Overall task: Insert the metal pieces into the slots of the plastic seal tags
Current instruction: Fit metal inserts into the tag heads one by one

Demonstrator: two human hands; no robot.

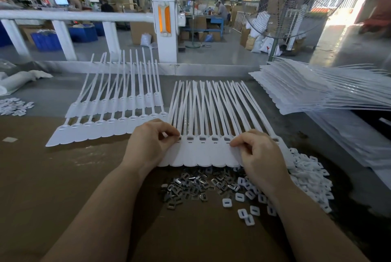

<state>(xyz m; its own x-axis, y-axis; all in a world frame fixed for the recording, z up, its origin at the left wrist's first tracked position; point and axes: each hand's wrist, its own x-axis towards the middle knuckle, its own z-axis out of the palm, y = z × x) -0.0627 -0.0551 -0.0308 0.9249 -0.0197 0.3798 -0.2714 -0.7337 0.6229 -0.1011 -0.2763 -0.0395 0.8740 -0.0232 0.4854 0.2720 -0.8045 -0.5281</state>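
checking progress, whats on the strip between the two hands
In the head view, four tag heads of the strip lie between the left hand and right hand, each slot holding a dark metal piece.

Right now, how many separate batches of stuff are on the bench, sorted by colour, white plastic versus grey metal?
White plastic: 5 (strip being worked, finished strips, stacked strips, loose caps by the right hand, small pile far left)
Grey metal: 1 (metal pieces)
Total: 6

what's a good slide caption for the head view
Both hands, left and right, work along a strip of white seal tags, loose metal pieces heaped just below.
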